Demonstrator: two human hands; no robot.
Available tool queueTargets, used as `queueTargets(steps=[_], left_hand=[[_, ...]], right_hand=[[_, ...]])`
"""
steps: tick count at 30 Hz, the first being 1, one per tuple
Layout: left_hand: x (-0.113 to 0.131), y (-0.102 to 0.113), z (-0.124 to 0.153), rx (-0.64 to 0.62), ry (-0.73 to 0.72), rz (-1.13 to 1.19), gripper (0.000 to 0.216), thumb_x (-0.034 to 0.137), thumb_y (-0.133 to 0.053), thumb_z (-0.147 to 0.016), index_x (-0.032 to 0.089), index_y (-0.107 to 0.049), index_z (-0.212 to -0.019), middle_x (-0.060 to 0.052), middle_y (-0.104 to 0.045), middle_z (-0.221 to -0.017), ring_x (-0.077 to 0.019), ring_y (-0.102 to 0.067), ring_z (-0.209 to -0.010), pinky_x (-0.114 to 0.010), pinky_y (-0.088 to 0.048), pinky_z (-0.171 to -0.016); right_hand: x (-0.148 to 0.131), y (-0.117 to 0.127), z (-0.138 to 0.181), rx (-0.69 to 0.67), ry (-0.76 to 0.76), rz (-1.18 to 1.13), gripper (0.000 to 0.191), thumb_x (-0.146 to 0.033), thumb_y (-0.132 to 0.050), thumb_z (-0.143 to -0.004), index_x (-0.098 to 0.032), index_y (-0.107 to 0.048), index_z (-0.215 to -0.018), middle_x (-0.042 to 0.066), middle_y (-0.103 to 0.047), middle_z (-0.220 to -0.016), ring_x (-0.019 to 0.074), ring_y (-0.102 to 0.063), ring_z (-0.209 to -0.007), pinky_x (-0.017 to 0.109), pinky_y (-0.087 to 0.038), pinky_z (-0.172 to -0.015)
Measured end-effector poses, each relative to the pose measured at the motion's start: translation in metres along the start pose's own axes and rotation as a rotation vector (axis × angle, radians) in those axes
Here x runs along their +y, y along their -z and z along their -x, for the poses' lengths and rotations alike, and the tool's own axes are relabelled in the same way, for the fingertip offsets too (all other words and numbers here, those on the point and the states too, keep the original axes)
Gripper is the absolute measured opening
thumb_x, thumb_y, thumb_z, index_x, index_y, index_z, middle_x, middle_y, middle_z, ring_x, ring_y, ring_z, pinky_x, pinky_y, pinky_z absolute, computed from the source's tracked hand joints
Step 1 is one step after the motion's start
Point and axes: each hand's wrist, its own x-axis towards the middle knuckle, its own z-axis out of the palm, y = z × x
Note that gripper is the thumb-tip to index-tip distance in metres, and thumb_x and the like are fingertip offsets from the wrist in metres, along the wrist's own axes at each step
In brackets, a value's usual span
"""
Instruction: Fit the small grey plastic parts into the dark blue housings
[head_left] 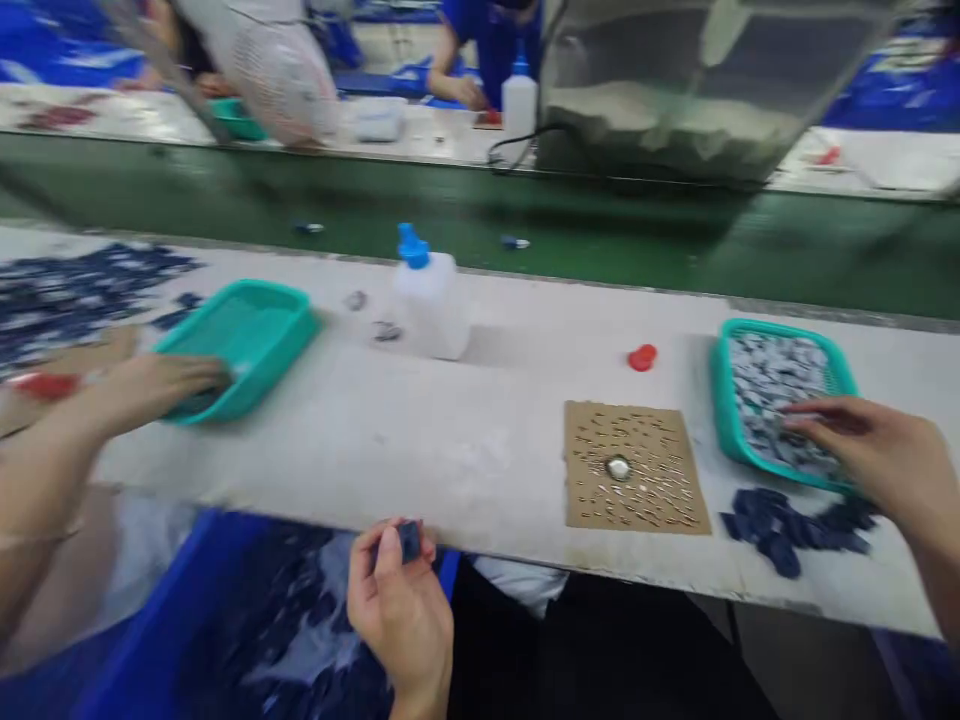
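My left hand (401, 610) is at the table's front edge, with thumb and fingers closed on a small dark navy piece (409, 541). My right hand (892, 460) reaches over the green basket (724, 400) at the right, which is filled with small grey-white pieces (780, 375). Thumb and index finger of this hand pinch together just over the pieces; what is between them, if anything, is too small to name. Below the basket lies a loose pile of dark navy pieces (780, 525). A brown cardboard square (592, 505) with many slits and a shiny round spot lies between my hands.
A white bottle with a blue cap (435, 305) and a red round cap (642, 357) stand farther back. At left, a co-worker's hand (165, 385) reaches into a green tray (292, 345). Below the table is a blue bin (161, 620) of dark scraps. Other people work beyond the green channel (600, 235).
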Motion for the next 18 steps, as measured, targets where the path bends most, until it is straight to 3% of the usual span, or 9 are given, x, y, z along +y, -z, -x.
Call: queueTargets(steps=[2,7,10,14,18], left_hand=[[-0.006,-0.015,-0.001,-0.123,0.095,0.007,0.044,0.044,-0.095,-0.068,0.017,-0.069,-0.090,-0.002,-0.069,-0.085,-0.0125,-0.065,-0.077,-0.018,-0.050,-0.061],[-0.009,-0.042,0.013,-0.555,0.575,-0.018,0.056,0.053,-0.100,-0.060,0.020,-0.074,-0.098,-0.008,-0.074,-0.108,-0.0125,-0.068,-0.078,-0.024,-0.061,-0.075],[-0.008,-0.053,0.025,-0.786,0.652,-0.035,0.050,0.043,-0.101,-0.064,0.020,-0.077,-0.101,-0.008,-0.071,-0.112,-0.0103,-0.066,-0.074,-0.022,-0.060,-0.071],[-0.009,-0.062,0.037,-0.897,0.733,0.003,0.030,0.033,-0.095,-0.075,0.022,-0.077,-0.097,-0.003,-0.069,-0.100,-0.0068,-0.063,-0.066,-0.018,-0.055,-0.061],[-0.015,-0.061,0.042,-0.956,0.790,0.040,0.023,0.030,-0.090,-0.081,0.022,-0.077,-0.097,-0.002,-0.069,-0.090,-0.0100,-0.067,-0.074,-0.018,-0.056,-0.068]], right_hand=[[0.010,0.001,0.008,0.020,-0.117,-0.105,0.025,-0.043,-0.077,-0.092,-0.021,-0.074,-0.103,0.007,-0.072,-0.099,0.0154,-0.069,-0.090,0.029,-0.059,-0.083],[0.000,-0.024,0.030,-0.117,-0.218,-0.451,0.031,-0.051,-0.080,-0.088,-0.028,-0.076,-0.109,0.008,-0.075,-0.105,0.0150,-0.070,-0.087,0.027,-0.060,-0.083],[-0.011,-0.039,0.039,-0.198,-0.263,-0.564,0.033,-0.051,-0.084,-0.083,-0.030,-0.075,-0.107,0.005,-0.076,-0.102,0.0112,-0.067,-0.075,0.023,-0.060,-0.072],[-0.021,-0.054,0.046,-0.282,-0.303,-0.623,0.034,-0.051,-0.087,-0.078,-0.032,-0.075,-0.103,0.001,-0.076,-0.094,0.0105,-0.065,-0.065,0.021,-0.060,-0.060],[-0.029,-0.066,0.053,-0.325,-0.301,-0.556,0.021,-0.040,-0.089,-0.079,-0.030,-0.077,-0.092,0.002,-0.077,-0.098,0.0148,-0.073,-0.080,0.024,-0.065,-0.070]])
